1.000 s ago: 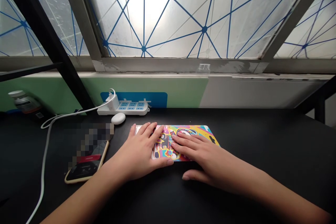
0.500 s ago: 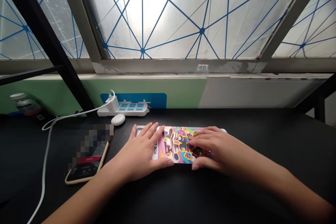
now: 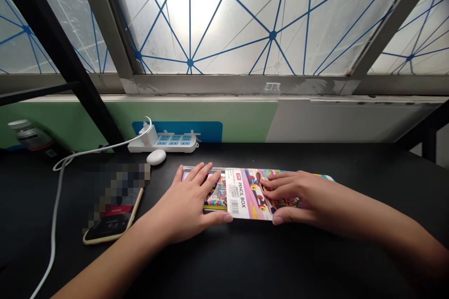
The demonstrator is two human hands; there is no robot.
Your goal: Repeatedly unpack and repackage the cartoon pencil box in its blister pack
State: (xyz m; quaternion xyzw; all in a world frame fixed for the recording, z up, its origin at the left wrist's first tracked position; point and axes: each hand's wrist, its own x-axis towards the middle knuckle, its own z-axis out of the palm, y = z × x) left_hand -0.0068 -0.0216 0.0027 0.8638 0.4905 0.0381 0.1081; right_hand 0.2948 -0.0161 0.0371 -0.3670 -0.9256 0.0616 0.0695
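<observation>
A colourful pencil box (image 3: 214,195) lies on the black desk (image 3: 245,261) in front of me. A printed wrapper (image 3: 245,195) labelled "PENCIL BOX" sits partly off its right end. My left hand (image 3: 187,208) rests on the box's left part, fingers on top and thumb against the near edge. My right hand (image 3: 298,198) grips the wrapper's right part the same way, fingers over the top and thumb on the near edge. The far right tip of the wrapper shows beyond my right hand.
A phone (image 3: 112,224) lies to the left of my left hand. Behind it are a white power strip (image 3: 168,142) with a charger and cable (image 3: 54,215), a small white oval case (image 3: 156,157) and a bottle (image 3: 30,135). A window sill runs along the back.
My right hand has moved to the right, drawing the wrapper along the box. The "PENCIL BOX" label and part of the box under it have come into view. My left hand stayed put.
</observation>
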